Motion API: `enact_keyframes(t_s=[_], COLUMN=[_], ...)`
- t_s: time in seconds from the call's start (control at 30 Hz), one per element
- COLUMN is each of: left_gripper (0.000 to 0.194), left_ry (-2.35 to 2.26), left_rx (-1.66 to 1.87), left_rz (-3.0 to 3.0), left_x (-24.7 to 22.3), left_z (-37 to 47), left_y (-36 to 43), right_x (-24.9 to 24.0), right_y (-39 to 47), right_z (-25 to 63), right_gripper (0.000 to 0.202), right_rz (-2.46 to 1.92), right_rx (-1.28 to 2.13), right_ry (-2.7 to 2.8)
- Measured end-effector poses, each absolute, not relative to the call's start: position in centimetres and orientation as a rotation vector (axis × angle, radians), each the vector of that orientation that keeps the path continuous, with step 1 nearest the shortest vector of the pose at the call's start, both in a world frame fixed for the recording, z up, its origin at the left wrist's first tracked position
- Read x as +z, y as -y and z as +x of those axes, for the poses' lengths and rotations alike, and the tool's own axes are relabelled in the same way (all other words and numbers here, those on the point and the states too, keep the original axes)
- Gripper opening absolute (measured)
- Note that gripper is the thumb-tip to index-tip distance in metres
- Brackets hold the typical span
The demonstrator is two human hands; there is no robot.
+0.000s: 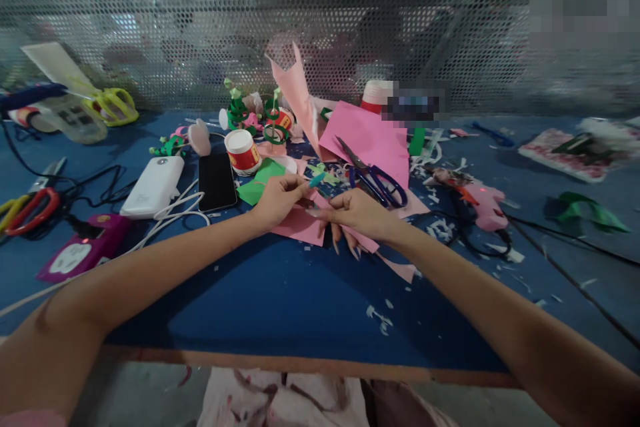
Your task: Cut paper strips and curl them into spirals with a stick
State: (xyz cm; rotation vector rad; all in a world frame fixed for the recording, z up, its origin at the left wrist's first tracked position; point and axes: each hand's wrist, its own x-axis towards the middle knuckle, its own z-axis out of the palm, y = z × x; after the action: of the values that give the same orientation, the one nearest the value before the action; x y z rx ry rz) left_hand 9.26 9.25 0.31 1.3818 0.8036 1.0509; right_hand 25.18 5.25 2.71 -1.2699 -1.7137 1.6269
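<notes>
My left hand [281, 199] is closed, its fingers pinching one end of a narrow pink paper strip [320, 200]. A small teal pointed piece [317, 179] shows at its fingertips; what it is I cannot make out. My right hand [361, 213] pinches the strip's other side between thumb and finger, its remaining fingers curled below. Under both hands lies a pink paper sheet [303, 227]. Just beyond my right hand rest dark-blue-handled scissors [376, 180], partly over a brighter pink sheet [373, 137]. Green paper [265, 180] lies beside my left hand.
A white power bank [153, 187], a black phone [217, 181] and a glue tub [243, 152] stand left. At right lies a pink glue gun [485, 203] with its cable, among paper scraps. A perforated metal screen [200, 33] closes the back.
</notes>
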Motion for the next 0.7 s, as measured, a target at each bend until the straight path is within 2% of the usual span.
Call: enact_keyframes(t_s=[0.17,0.47,0.7], left_gripper=[0.031,0.031,0.034], left_ry=[-0.857,-0.745,-0.774], left_rx=[1.099,1.137,1.134], left_rz=[1.464,1.261,1.45], left_x=[0.22,-0.06,0.4], left_z=[9.24,8.93,8.96], left_y=[-9.17,-9.17,-8.83], right_x=[2.53,2.72,2.92], right_y=[-5.23,-5.15,-5.15], right_z=[24.98,24.95,25.03], right_gripper=[0.036,0.035,0.035], right_rz=[-1.276,-1.278,-1.276], right_rx=[1.63,1.556,1.552], right_ry=[1.71,1.67,1.686])
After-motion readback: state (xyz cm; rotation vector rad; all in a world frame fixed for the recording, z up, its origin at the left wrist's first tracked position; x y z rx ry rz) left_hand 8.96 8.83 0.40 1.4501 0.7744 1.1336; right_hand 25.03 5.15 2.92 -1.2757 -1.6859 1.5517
